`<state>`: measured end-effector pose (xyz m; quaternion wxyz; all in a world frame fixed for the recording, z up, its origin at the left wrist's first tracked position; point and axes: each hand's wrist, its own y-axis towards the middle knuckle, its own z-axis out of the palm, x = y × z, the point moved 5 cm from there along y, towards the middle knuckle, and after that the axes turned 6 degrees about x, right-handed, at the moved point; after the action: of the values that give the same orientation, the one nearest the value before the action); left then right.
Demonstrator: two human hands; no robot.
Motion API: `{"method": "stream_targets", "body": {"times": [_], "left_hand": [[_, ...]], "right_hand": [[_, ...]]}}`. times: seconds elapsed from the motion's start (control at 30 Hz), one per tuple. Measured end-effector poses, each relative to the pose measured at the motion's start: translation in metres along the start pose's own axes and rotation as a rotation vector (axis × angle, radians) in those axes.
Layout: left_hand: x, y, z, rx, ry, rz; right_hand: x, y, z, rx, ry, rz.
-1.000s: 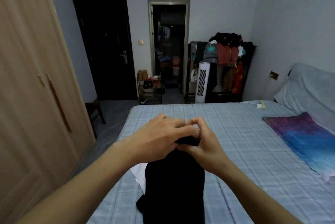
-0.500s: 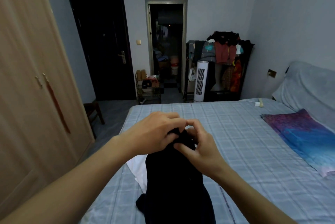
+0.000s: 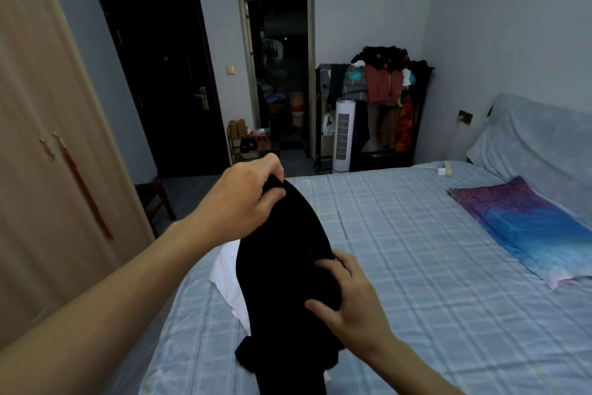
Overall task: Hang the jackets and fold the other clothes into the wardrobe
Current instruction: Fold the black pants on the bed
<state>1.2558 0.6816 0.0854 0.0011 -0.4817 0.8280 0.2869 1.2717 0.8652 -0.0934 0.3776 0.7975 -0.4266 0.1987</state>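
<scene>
A black garment hangs in front of me over the near left part of the bed. My left hand grips its top end, fingers curled round the cloth. Lower down, my right hand holds the garment's right edge between thumb and fingers. A white garment lies on the bed behind the black one, mostly hidden. The wooden wardrobe stands at my left with its doors closed.
A purple and blue cloth lies on the bed's right side by the pillows. At the far wall are a clothes rack piled with garments, a white tower fan, a shoe shelf, a dark door and an open doorway. A stool stands by the wardrobe.
My hands were together at the garment's top. Now my left hand has lifted that end higher, and my right hand has slid down along the right edge.
</scene>
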Motion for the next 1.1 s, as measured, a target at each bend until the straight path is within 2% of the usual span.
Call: {"method": "stream_targets", "body": {"times": [0.17, 0.4, 0.57, 0.8, 0.97, 1.1], "left_hand": [[0.008, -0.003, -0.013, -0.070, 0.036, -0.031], [0.012, -0.011, -0.030, -0.144, 0.027, -0.056], [0.028, -0.019, -0.048, -0.206, 0.060, -0.062], [0.069, -0.043, -0.063, -0.082, 0.155, -0.001], [0.094, -0.059, -0.067, 0.010, 0.167, -0.052], [0.095, -0.066, -0.061, 0.115, 0.124, -0.016]], "right_hand": [[-0.006, -0.003, 0.005, -0.086, 0.017, 0.040], [-0.035, 0.002, 0.031, 0.111, -0.075, 0.166], [-0.045, 0.006, 0.031, 0.016, -0.160, 0.140], [-0.040, 0.040, -0.043, -0.141, -0.332, 0.037], [-0.019, 0.067, -0.096, -0.120, -0.452, -0.037], [0.003, 0.084, -0.121, -0.074, -0.500, -0.083]]}}
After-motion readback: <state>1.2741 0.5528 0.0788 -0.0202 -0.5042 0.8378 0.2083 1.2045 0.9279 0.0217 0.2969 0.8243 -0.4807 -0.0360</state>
